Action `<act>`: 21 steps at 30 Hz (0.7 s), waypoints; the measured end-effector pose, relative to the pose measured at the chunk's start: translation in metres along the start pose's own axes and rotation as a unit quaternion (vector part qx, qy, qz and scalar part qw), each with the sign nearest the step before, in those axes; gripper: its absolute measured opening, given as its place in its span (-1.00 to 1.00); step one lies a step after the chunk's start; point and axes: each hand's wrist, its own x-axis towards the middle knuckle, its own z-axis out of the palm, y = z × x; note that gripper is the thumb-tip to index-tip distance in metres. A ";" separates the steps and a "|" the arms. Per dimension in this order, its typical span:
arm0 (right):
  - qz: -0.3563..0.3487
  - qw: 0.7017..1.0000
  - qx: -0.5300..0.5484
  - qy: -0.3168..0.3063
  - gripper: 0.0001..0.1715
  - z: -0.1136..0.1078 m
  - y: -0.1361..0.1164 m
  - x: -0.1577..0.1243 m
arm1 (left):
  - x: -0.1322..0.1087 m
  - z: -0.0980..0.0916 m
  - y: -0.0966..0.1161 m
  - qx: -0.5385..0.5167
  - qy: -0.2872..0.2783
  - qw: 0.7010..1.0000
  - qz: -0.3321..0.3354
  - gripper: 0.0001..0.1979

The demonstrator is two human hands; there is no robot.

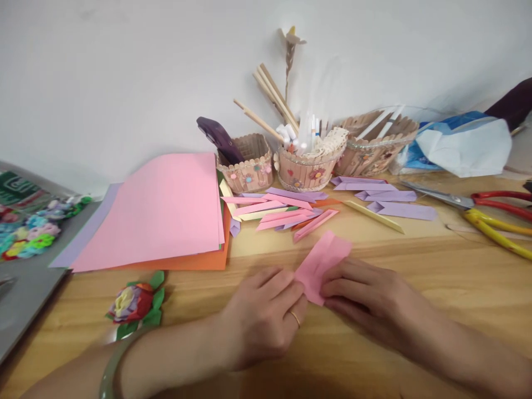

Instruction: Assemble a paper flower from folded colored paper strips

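Note:
A piece of pink paper (318, 266), partly folded, is held between my two hands above the table (199, 310). My left hand (270, 310), with a ring on one finger, pinches its lower left edge. On the other side, the fingers of my right hand (366, 291) are closed on the paper's right part and cover some of it. Just beyond the paper lies a loose pile of folded paper strips (266, 209) in pink, purple, yellow and other colours.
Large coloured sheets (166, 216) lie stacked at left, behind a folded paper flower (133, 302). Decorated baskets (310, 169) with sticks and pens line the wall. Red-handled scissors (502, 197) and yellow-handled pliers (494, 230) lie at right. A grey board (25, 293) borders the left.

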 end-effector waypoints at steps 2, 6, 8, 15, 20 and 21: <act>0.018 1.000 0.010 -0.005 -0.78 0.002 0.001 0.000 | 0.000 -0.001 0.003 0.002 0.008 1.000 -0.014 -0.79; 0.072 0.997 0.013 -0.012 -0.82 0.005 0.002 0.002 | 0.002 -0.003 0.007 0.002 0.008 1.000 -0.018 -0.83; 0.098 0.995 0.005 -0.014 -0.82 0.006 0.000 0.004 | 0.002 -0.004 0.008 0.002 0.012 1.000 -0.018 -0.83; 0.120 0.992 -0.043 0.000 -0.81 0.010 -0.006 0.008 | 0.000 -0.005 0.008 -0.030 -0.012 0.999 -0.033 -0.79; 0.120 0.991 -0.052 0.007 -0.82 0.011 -0.006 0.008 | 0.001 -0.008 0.007 -0.030 -0.026 0.999 -0.012 -0.73; 0.119 0.991 -0.055 0.007 -0.82 0.011 -0.006 0.008 | 0.001 -0.007 0.007 -0.026 -0.030 0.999 -0.011 -0.73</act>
